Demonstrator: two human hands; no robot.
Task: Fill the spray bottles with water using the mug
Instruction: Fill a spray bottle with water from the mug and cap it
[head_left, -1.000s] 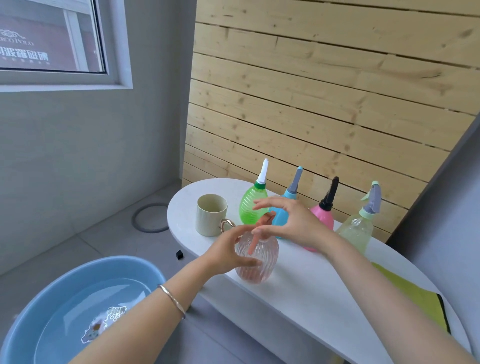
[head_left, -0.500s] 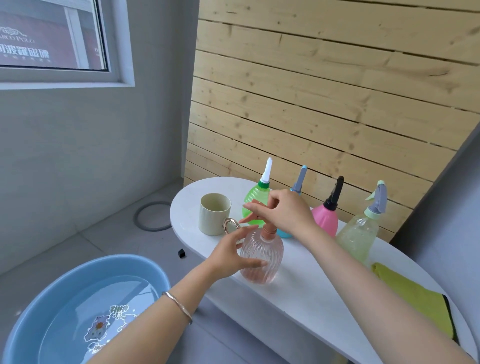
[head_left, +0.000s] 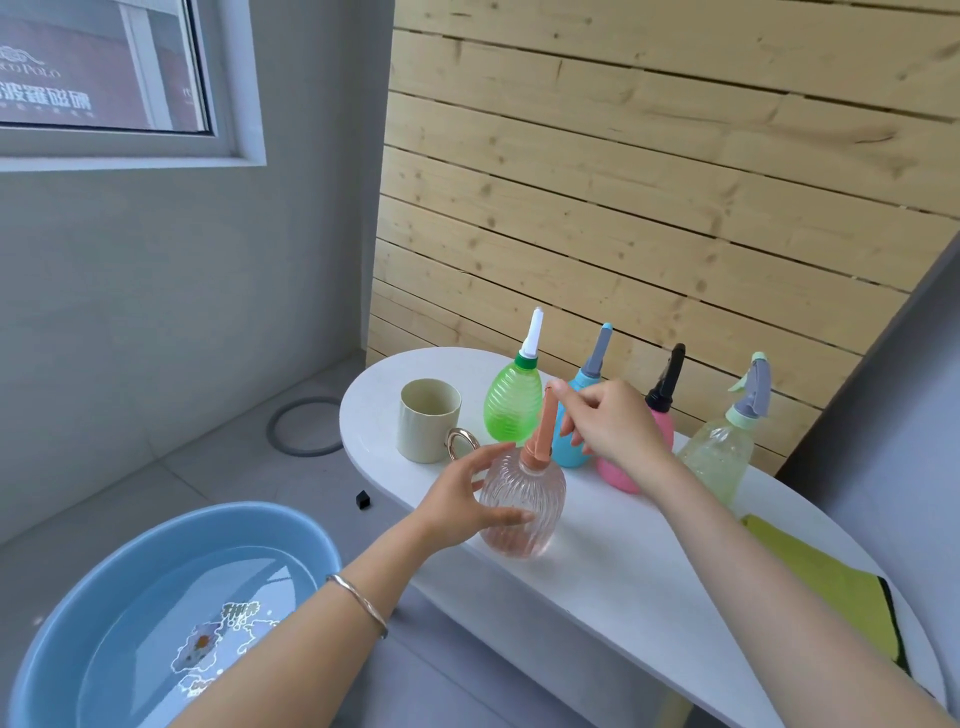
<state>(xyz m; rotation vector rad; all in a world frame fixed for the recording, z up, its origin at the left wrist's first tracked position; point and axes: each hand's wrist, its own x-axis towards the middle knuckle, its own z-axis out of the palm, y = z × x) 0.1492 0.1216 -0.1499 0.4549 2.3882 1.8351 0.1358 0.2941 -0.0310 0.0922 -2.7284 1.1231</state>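
- Lower left of the frame, a round light-blue plastic basin holds water. It sits on the floor, below the counter and well apart from the bottles.
- Across the centre and lower right runs a white oval counter.
- At frame centre, a clear pinkish ribbed plastic spray bottle stands upright near the counter's front edge. The left hand curls round its left flank with the thumb across the front, steadying it.
- Just left of and behind it, a cream ribbed mug stands mouth up, its gold ring handle turned toward the bottle. The left hand is the nearer one to it.
- On the bottle's neck sits a salmon plastic spray top. Its long axis rises almost vertically, leaning slightly right.
- The right hand reaches in from the right and pinches the top's upper end between thumb and fingertips. The top probably has to come away along that axis before any pouring, and I cannot tell whether it is loose.
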